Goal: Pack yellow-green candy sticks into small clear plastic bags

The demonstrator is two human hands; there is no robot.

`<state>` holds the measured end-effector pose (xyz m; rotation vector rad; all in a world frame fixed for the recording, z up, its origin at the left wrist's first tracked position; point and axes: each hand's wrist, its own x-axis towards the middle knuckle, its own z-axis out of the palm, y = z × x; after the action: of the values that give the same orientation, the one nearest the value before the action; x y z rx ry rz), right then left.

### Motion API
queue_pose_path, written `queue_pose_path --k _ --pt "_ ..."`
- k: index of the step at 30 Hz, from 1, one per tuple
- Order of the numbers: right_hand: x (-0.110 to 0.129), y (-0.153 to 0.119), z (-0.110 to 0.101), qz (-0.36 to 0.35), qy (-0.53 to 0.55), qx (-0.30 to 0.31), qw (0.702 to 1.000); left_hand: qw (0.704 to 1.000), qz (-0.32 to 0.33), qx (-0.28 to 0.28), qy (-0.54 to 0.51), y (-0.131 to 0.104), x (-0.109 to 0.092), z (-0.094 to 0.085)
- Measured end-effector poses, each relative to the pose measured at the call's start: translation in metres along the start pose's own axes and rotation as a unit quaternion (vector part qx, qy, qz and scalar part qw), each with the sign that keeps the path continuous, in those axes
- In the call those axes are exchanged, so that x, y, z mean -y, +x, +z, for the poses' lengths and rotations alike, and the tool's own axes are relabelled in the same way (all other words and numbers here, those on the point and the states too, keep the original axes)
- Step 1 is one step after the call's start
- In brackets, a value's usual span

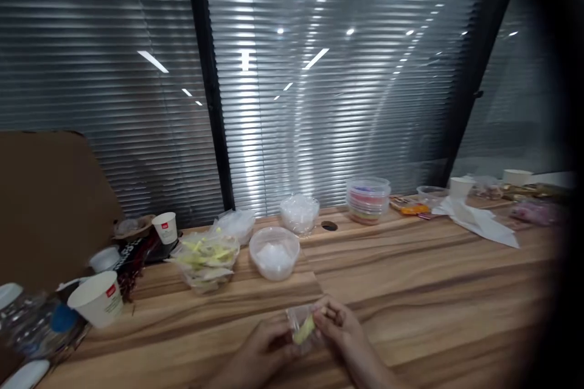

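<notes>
Low in the head view, my left hand (pixel 264 352) is closed on the left edge of a small clear plastic bag (pixel 296 315). A yellow-green piece (pixel 304 330) shows at the bag, slanting up toward my right hand (pixel 344 334). The fingers of that hand are pinched at the piece's upper end; whether they grip the piece itself or the bag around it I cannot tell. Beyond my hands stands a round clear tub (pixel 274 255) with something whitish in it. To its left lies a larger clear bag (pixel 206 258) of similar yellow-green pieces.
Behind the tub sit another clear plastic bundle (pixel 298 214) and a stack of clear containers with coloured contents (pixel 367 200). Paper cups (pixel 97 300), a plastic bottle (pixel 34 322) and a cardboard panel (pixel 55 213) occupy the left. White paper (pixel 483 225) and snack packets (pixel 408 205) lie at right.
</notes>
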<state>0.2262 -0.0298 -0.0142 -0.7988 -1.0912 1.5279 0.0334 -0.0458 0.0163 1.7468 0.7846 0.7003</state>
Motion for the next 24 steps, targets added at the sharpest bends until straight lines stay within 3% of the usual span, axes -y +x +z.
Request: queue_pose_path --k 2,4,6,9,14,20,24 --pt "-0.005 0.001 0.000 -0.008 -0.004 -0.003 1.000 0.999 -0.028 -0.010 0.037 -0.005 0.008 -0.002" --pt "-0.008 0.001 0.002 -0.013 -0.011 0.010 1.000 0.994 -0.067 -0.062 0.055 -0.008 0.016 -0.004" --pt "-0.009 -0.002 0.005 -0.013 0.003 0.022 1.000 0.990 -0.068 -0.112 0.059 -0.009 0.021 -0.007" --pt "-0.006 -0.007 0.009 -0.004 0.009 0.037 0.999 0.987 -0.063 -0.142 0.042 -0.006 0.020 -0.010" --pt "0.004 -0.007 0.003 0.016 0.002 0.045 0.999 0.983 -0.086 -0.159 -0.012 -0.003 0.012 -0.009" --pt "0.006 0.003 -0.008 0.011 -0.016 0.099 0.995 0.970 -0.084 -0.192 -0.121 0.001 0.024 -0.008" --pt "0.004 0.006 -0.011 0.001 -0.031 0.109 0.994 0.980 -0.064 -0.153 -0.114 0.004 0.021 -0.006"
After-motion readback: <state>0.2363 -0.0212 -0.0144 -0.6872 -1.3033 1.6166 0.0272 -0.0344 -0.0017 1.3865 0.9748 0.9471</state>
